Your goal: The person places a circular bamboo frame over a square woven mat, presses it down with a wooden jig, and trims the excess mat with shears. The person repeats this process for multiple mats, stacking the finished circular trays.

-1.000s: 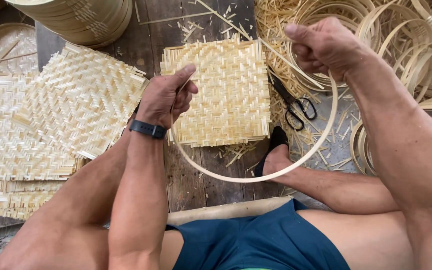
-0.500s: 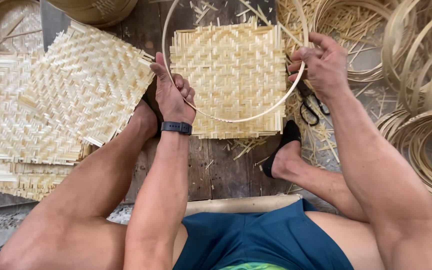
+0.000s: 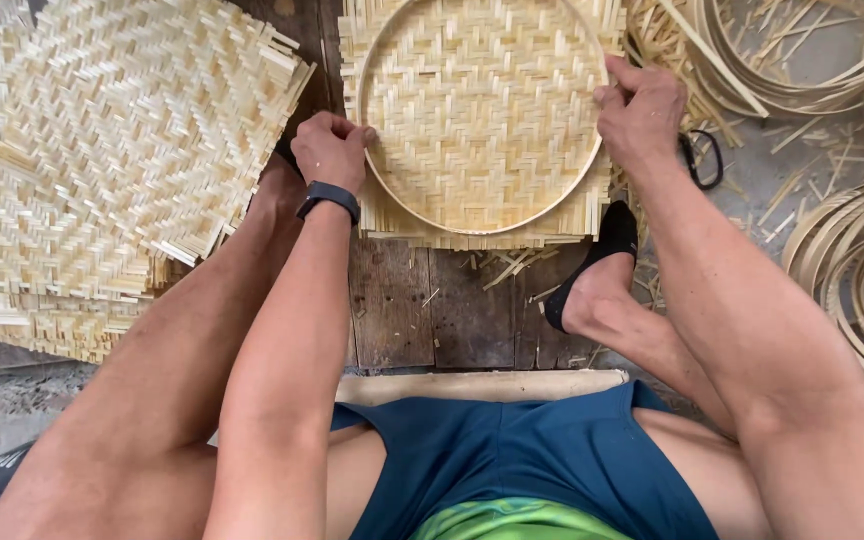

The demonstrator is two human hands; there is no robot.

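Thin round bamboo hoop (image 3: 407,200) lying on square herringbone-woven mat (image 3: 482,110), left hand (image 3: 330,150) and right hand (image 3: 640,112) pinching its rim, frayed strip ends

We log: hoop (image 3: 392,195) lying on woven mat (image 3: 482,110), mat on plank floor (image 3: 472,310). Left of it, stacked mats (image 3: 102,150). Right, scissors (image 3: 702,160), then loose hoops (image 3: 852,270). Left hand (image 3: 330,150) and right hand (image 3: 642,110) at the hoop's opposite sides.

One camera sits on the person's head. It looks straight down, close to the hands and knees.
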